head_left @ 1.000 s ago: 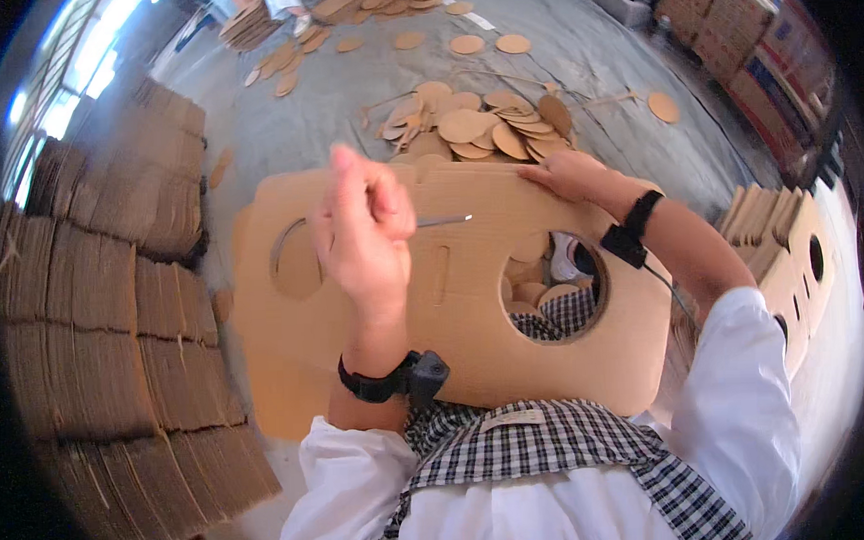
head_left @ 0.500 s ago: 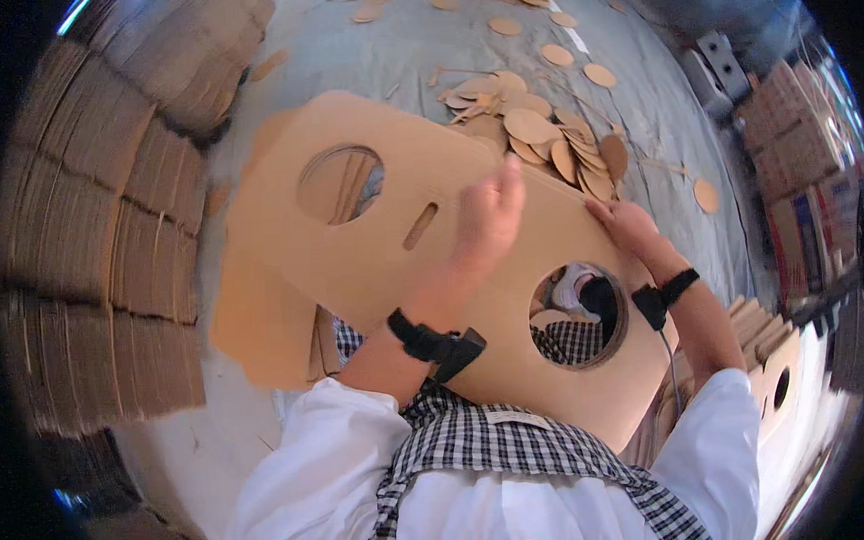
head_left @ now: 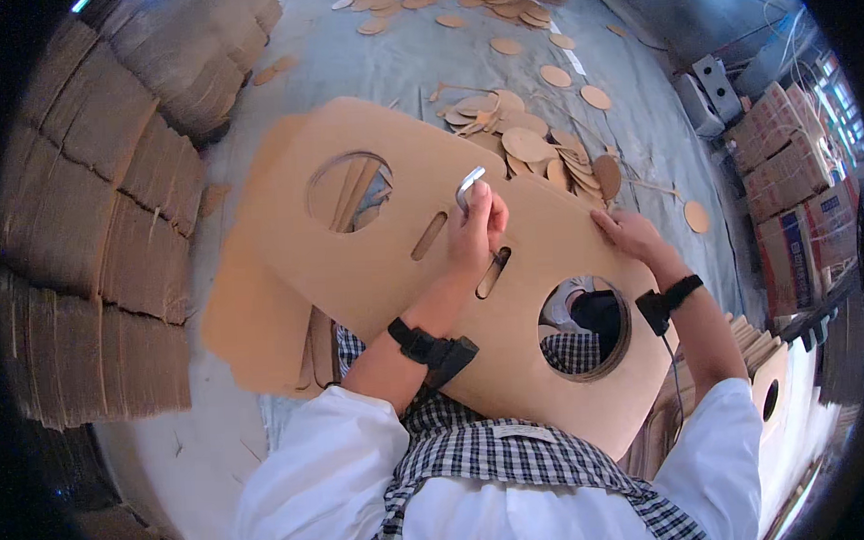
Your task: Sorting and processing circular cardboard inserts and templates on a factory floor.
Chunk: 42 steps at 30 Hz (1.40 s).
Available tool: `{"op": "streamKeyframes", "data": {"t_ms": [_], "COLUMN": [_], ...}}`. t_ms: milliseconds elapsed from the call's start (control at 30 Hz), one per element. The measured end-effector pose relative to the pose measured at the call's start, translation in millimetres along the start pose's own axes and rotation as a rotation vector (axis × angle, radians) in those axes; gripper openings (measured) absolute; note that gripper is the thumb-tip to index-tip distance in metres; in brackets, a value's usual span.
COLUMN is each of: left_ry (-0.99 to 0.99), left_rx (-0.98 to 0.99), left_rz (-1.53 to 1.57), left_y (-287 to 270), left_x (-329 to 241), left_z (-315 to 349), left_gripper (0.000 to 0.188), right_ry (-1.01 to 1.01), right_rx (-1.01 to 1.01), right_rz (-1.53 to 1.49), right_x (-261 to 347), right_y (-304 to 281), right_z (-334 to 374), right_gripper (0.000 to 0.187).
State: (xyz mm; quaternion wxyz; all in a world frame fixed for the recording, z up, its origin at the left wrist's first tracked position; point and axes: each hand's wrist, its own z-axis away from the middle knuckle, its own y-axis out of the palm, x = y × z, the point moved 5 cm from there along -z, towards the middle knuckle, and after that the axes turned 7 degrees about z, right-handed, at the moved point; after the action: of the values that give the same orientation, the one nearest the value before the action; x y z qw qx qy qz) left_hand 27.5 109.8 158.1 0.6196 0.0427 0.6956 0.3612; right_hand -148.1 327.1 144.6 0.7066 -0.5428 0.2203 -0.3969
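Observation:
A large brown cardboard panel (head_left: 375, 262) with two round holes and two narrow slots lies tilted across my lap. My left hand (head_left: 476, 232) is closed around a small bent metal tool (head_left: 467, 186) and rests on the panel between the two slots. My right hand (head_left: 631, 236) lies flat on the panel's far right edge, fingers spread, holding it steady. Both wrists wear black bands. Through the right hole I see checked fabric and a dark shape.
Tall stacks of flat cardboard (head_left: 97, 215) fill the left side. A heap of round cardboard discs (head_left: 532, 147) lies on the grey floor beyond the panel, with more scattered further back. Printed cartons (head_left: 791, 191) stand at the right. More cut panels (head_left: 769, 391) lean at my right.
The view has swung left and the panel now lies more tilted. My left hand came down from raised above the panel onto its middle, still holding the tool.

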Motion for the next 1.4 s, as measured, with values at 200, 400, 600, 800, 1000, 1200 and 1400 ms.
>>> {"op": "streamKeyframes", "data": {"t_ms": [200,400,600,800,1000,1200,1400], "left_ry": [0.229,0.241,0.062,0.409,0.104,0.095,0.171], "left_rx": [0.029,0.171,0.069,-0.012,-0.049,0.004,0.159], "left_rz": [-0.214,-0.699,-0.845,-0.088,-0.218,-0.453,-0.926], "left_y": [11.6,32.9,23.5,13.6,5.0,11.6,17.9], "left_x": [-8.6,12.3,22.5,-49.7,-30.1,-1.1,23.1], "left_z": [0.8,5.9,11.4,7.8,-1.5,8.5,9.9], "left_gripper": [0.055,0.047,0.046,0.054,0.066,0.056,0.050], "right_ry": [0.017,0.083,0.096,0.091,0.065,0.053,0.105], "right_rx": [0.085,0.017,-0.011,-0.035,-0.051,-0.026,-0.055], "right_rz": [-0.081,-0.013,-0.033,-0.053,-0.111,-0.064,-0.016], "right_x": [43.2,47.8,65.6,42.7,44.1,48.9,48.0], "right_y": [1.4,3.7,-18.0,-11.3,-10.3,-8.4,-8.8], "right_z": [-30.7,-23.9,-5.5,-15.8,-11.0,-20.3,-17.3], "right_gripper": [0.073,0.077,0.074,0.064,0.070,0.070,0.070]}}
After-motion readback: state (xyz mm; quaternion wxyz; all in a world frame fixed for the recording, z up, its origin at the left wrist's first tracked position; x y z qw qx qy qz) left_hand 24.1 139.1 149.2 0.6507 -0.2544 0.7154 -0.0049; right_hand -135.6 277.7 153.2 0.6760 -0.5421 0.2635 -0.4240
